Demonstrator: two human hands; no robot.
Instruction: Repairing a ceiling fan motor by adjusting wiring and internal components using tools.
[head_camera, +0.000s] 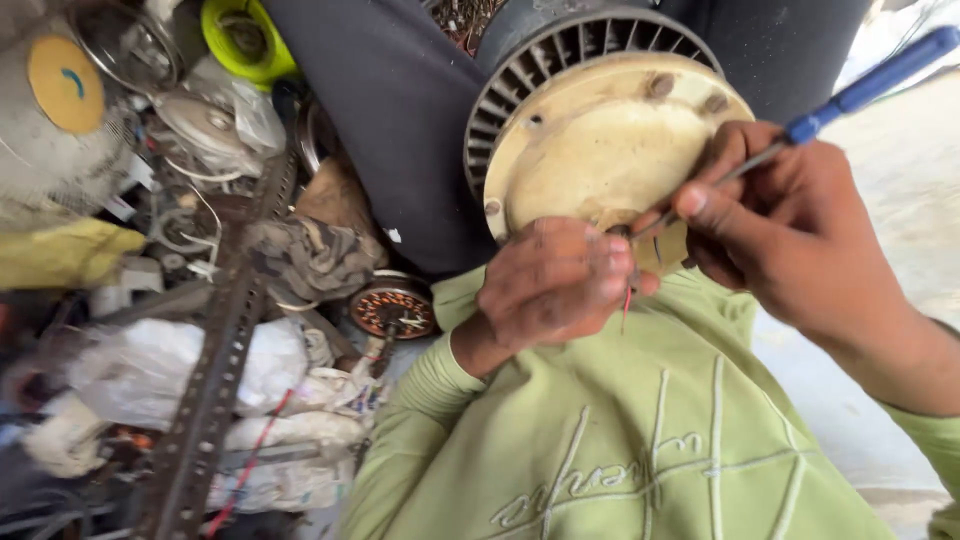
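A round fan motor (600, 140) with a cream end plate and a dark slotted rim rests between my knees, tilted toward me. My left hand (555, 280) grips its lower edge, fingers curled near the centre, with a thin red wire hanging below them. My right hand (790, 230) holds a blue-handled screwdriver (870, 85), its metal shaft angled down to the plate's lower middle beside my left fingertips. The tip is hidden behind my fingers. My light green sleeves and shirt fill the lower frame.
To the left lies a cluttered heap: a perforated metal angle bar (215, 370), a copper-wound stator (393, 307), crumpled white bags (170, 365), a rag (310, 260), a yellow-green round part (245, 38) and metal lids. Pale concrete floor (910, 160) is on the right.
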